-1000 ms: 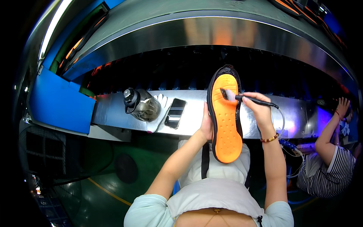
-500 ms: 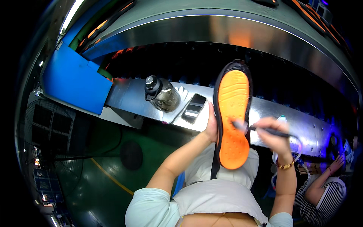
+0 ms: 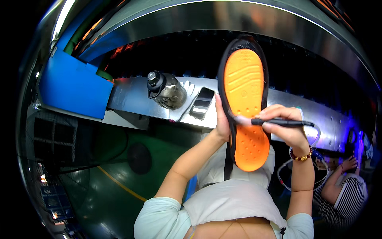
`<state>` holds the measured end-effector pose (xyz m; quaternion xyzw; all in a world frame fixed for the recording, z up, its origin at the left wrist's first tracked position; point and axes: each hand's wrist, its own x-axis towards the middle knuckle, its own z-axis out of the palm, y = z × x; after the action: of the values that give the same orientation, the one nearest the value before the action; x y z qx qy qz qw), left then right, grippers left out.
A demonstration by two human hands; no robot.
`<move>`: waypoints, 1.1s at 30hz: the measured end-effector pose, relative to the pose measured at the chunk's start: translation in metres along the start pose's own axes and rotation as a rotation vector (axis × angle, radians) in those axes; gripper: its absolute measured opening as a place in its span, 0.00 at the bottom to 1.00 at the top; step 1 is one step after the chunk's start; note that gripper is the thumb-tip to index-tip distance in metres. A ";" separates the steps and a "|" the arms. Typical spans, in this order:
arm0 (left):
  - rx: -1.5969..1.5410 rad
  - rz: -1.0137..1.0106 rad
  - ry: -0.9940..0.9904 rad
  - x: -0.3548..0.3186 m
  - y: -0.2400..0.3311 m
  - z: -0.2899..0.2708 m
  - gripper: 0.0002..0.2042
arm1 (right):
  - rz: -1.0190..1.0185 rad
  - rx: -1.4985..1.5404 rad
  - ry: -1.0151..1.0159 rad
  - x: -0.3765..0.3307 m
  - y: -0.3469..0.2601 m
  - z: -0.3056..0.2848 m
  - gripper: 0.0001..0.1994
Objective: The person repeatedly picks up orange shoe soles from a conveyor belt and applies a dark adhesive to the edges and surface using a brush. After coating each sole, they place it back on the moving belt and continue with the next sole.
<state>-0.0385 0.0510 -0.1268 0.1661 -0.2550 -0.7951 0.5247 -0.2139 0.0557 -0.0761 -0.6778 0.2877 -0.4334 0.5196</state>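
I see an orange-and-black shoe sole (image 3: 243, 79) held up above the lap (image 3: 209, 171) and across the near edge of the metal counter (image 3: 129, 93). The left hand (image 3: 223, 123) has its fingers clasped on the sole's left side. The right hand (image 3: 289, 126) pinches a black-handled brush (image 3: 274, 122) in its fingers, bristles at the sole's left rim. Leftward on the counter I can make out a phone (image 3: 202, 103), a white glove (image 3: 186, 110) and a dark bottle (image 3: 170, 95).

Right of the bottle (image 3: 172, 95) lies the phone (image 3: 202, 103); further right, the shoe sole (image 3: 244, 81).
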 end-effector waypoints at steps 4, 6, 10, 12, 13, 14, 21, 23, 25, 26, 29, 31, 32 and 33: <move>0.010 0.173 0.081 0.003 0.004 -0.006 0.40 | 0.103 0.317 -0.029 -0.014 -0.007 -0.002 0.09; 0.046 0.290 0.107 0.011 0.006 -0.004 0.39 | 0.092 0.161 0.072 -0.010 -0.004 -0.002 0.08; 0.045 0.367 0.151 0.020 0.016 -0.020 0.43 | -0.217 -0.146 -0.137 -0.018 -0.014 0.003 0.08; 0.022 0.354 0.092 0.024 0.023 -0.022 0.46 | -0.172 0.079 -0.168 -0.025 -0.009 0.001 0.08; 0.009 0.348 0.073 0.024 0.024 -0.018 0.46 | -0.074 0.209 -0.018 -0.028 -0.009 0.002 0.09; -0.002 0.342 0.053 0.025 0.025 -0.013 0.46 | -0.104 0.025 0.031 -0.026 -0.003 -0.002 0.09; 0.065 0.353 0.024 0.020 0.038 -0.003 0.46 | -0.134 -0.102 -0.140 -0.039 -0.009 -0.010 0.09; 0.120 0.410 0.128 0.026 0.038 -0.015 0.46 | 0.037 0.005 0.072 -0.044 -0.006 -0.014 0.09; 0.156 0.463 0.177 0.031 0.039 -0.022 0.46 | 0.045 -0.122 0.046 -0.047 0.003 -0.012 0.10; 0.161 0.465 0.178 0.031 0.037 -0.022 0.45 | -0.029 -0.200 -0.033 -0.050 0.003 -0.010 0.10; 0.167 0.438 0.154 0.032 0.036 -0.012 0.44 | -0.138 0.025 -0.202 -0.051 0.007 -0.023 0.10; 0.151 0.414 0.124 0.033 0.037 0.002 0.43 | -0.035 0.305 -0.046 -0.050 0.017 -0.028 0.10; 0.143 0.406 0.109 0.034 0.038 0.009 0.42 | 0.075 0.342 0.048 -0.050 0.017 -0.028 0.10; 0.088 0.363 0.057 0.030 0.041 0.013 0.40 | 0.040 0.364 0.080 -0.050 0.019 -0.023 0.09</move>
<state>-0.0267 0.0130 -0.0920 0.1629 -0.3001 -0.6705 0.6586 -0.2562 0.0813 -0.1068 -0.5491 0.2384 -0.4946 0.6301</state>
